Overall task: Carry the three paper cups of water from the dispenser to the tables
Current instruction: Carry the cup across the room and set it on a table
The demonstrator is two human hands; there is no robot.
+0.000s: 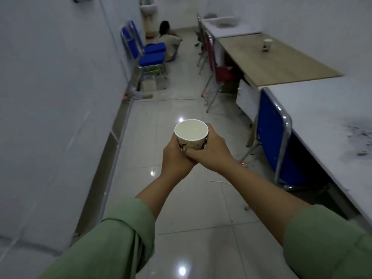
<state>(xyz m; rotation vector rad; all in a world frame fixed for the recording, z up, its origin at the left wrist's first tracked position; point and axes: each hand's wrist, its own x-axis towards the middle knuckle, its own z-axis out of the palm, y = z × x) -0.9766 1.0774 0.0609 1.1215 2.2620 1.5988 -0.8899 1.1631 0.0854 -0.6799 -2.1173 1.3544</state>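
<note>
Above the glossy tiled floor (193,198), out in front of the person's chest, a paper cup (191,133) stands upright with both hands wrapped round its lower wall. The left hand (176,156) cups it from the left and from below, the right hand (211,151) from the right, and the fingers of the two meet under the base. Both arms wear rolled green sleeves (124,238). Clear water fills the cup close to the rim and shows a small glint of light. The cup's outside carries a dark printed pattern on a pale ground, but it is too small and too covered by fingers to read as words or a brand.

Along the right wall runs a row of tables. On the wooden-topped table (281,63) stands a second paper cup (267,44), upright, well apart from the held one; its print cannot be read either. Nearer the camera a white table (326,121) bears grey smudges at its right side, and a blue chair (273,135) is pushed in against its edge. A red chair (219,71) sits tucked at the wooden table. By the left wall are two blue chairs (149,55) side by side. At the far end of the aisle a person (169,41) crouches on the floor, back to the camera. No writing can be read anywhere.
</note>
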